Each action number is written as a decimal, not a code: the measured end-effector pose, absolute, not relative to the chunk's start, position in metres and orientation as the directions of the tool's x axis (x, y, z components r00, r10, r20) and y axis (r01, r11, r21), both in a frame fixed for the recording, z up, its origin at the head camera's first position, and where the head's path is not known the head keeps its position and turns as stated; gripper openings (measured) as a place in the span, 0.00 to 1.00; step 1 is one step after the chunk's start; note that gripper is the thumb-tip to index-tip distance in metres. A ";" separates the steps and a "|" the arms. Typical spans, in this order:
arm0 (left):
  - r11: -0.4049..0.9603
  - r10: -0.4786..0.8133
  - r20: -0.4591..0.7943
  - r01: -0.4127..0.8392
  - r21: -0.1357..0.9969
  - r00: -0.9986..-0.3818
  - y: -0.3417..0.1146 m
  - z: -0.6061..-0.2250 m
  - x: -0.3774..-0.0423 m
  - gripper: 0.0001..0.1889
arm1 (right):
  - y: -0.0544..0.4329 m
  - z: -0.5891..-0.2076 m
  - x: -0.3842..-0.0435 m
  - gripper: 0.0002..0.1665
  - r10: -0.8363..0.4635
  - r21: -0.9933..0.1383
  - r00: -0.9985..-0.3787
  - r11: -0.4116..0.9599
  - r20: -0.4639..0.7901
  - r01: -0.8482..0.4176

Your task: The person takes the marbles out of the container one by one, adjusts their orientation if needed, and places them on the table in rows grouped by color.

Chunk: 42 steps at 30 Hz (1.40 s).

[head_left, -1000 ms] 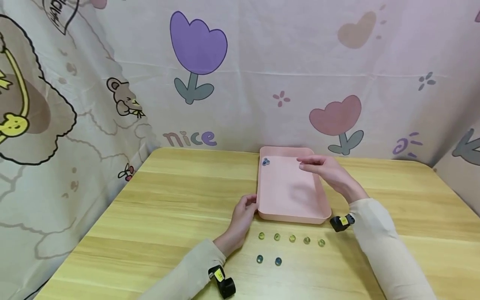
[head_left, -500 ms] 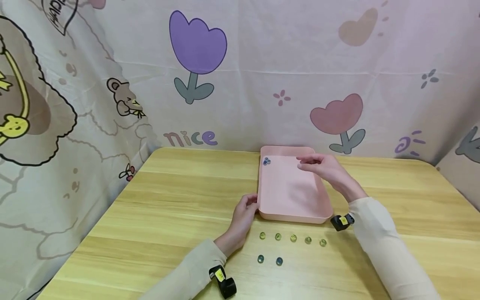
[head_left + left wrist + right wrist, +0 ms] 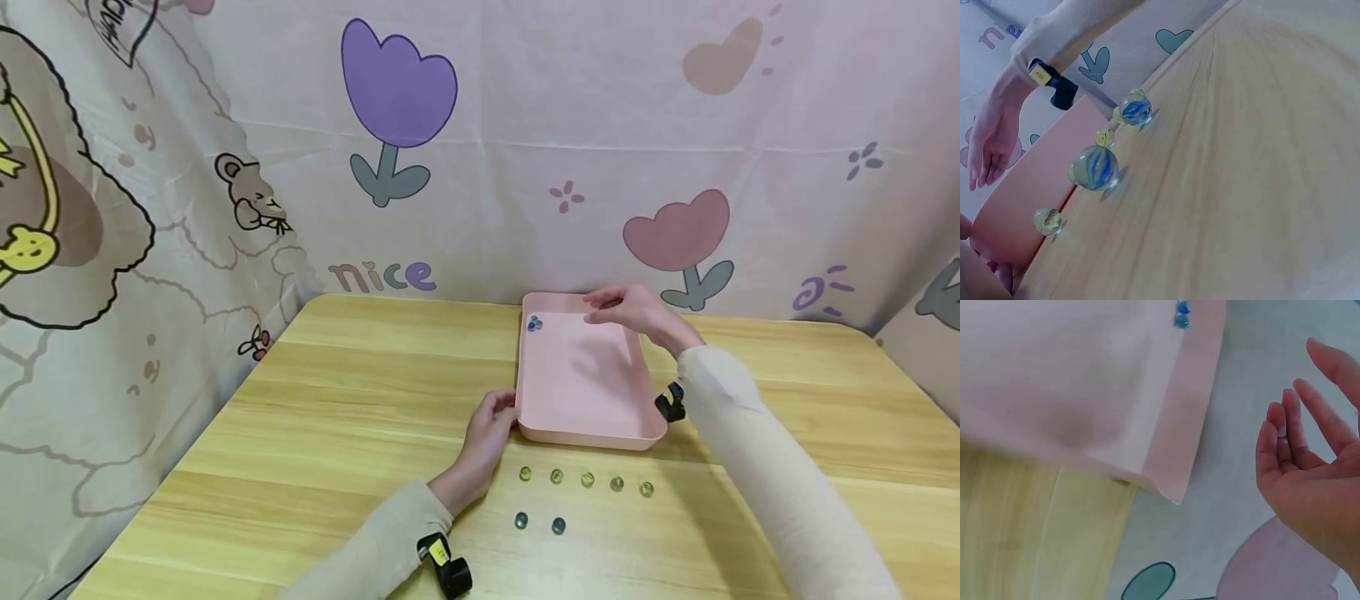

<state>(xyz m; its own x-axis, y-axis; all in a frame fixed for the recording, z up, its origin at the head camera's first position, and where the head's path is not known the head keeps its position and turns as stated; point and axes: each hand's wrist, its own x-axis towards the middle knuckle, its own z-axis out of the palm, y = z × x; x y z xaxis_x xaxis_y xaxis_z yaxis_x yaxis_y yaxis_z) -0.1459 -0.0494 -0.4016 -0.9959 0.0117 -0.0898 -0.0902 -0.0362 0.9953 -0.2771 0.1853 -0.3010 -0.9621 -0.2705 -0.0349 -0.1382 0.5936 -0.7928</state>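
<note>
A shallow pink tray [image 3: 581, 437] sits at the back of the table. My left hand [image 3: 486, 433] holds its near left corner, with thumb and fingertips at the wall. My right hand [image 3: 633, 310] hovers over the tray's far right part. In the right wrist view, the right hand [image 3: 1310, 450] shows its fingers loosely bent and spread, thumb apart, nothing between them. A small cluster of blue marbles [image 3: 535, 323] lies inside the tray's far left corner. In front of the tray, a row of several yellow marbles [image 3: 587, 480] rests on the wood, with two blue marbles [image 3: 558, 526] nearer.
The wooden table [image 3: 360, 400] ends at the back against a hanging printed cloth [image 3: 510, 150], close behind the tray. More cloth [image 3: 180, 333] hangs along the left side. Black wrist cameras [image 3: 446, 567] sit on both sleeves.
My right hand has shifted left and farther back over the tray, its forearm following. The left hand, the tray and the marbles stay in place.
</note>
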 end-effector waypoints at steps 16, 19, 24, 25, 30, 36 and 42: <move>-0.044 0.012 -0.090 -0.091 0.995 -0.996 -0.049 -0.402 -0.144 0.20 | 0.149 -0.327 -0.310 0.22 -0.235 -0.836 -0.968 0.546 -0.090 -0.054; -0.046 0.021 -0.096 -0.096 0.994 -0.995 -0.048 -0.402 -0.144 0.20 | 0.146 -0.333 -0.314 0.21 -0.229 -0.856 -0.969 0.515 -0.088 -0.044; -0.039 0.021 -0.084 -0.085 0.996 -0.996 -0.048 -0.402 -0.146 0.20 | 0.140 -0.344 -0.320 0.21 -0.219 -0.896 -0.973 0.443 -0.078 -0.027; -0.040 0.022 -0.083 -0.083 0.996 -0.996 -0.049 -0.402 -0.146 0.20 | 0.139 -0.347 -0.321 0.21 -0.211 -0.905 -0.974 0.424 -0.079 -0.018; -0.044 0.029 -0.090 -0.092 0.995 -0.995 -0.050 -0.402 -0.145 0.20 | 0.130 -0.361 -0.326 0.21 -0.145 -0.917 -0.986 0.399 -0.079 0.015; -0.047 0.026 -0.080 -0.081 0.996 -0.996 -0.050 -0.401 -0.148 0.20 | 0.120 -0.371 -0.334 0.19 -0.067 -0.911 -0.993 0.408 -0.100 0.064; -0.043 0.030 -0.094 -0.096 0.994 -0.995 -0.051 -0.400 -0.148 0.20 | 0.116 -0.376 -0.339 0.17 -0.029 -0.917 -0.989 0.380 -0.148 0.126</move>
<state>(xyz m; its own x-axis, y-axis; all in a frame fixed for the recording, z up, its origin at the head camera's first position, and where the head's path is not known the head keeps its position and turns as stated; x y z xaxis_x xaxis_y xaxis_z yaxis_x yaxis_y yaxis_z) -0.1481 -0.0510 -0.4004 -0.9951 0.0300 -0.0944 -0.0956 -0.0435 0.9945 -0.3386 0.1158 -0.3765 -0.9886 -0.0290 -0.1480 0.1260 0.3795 -0.9166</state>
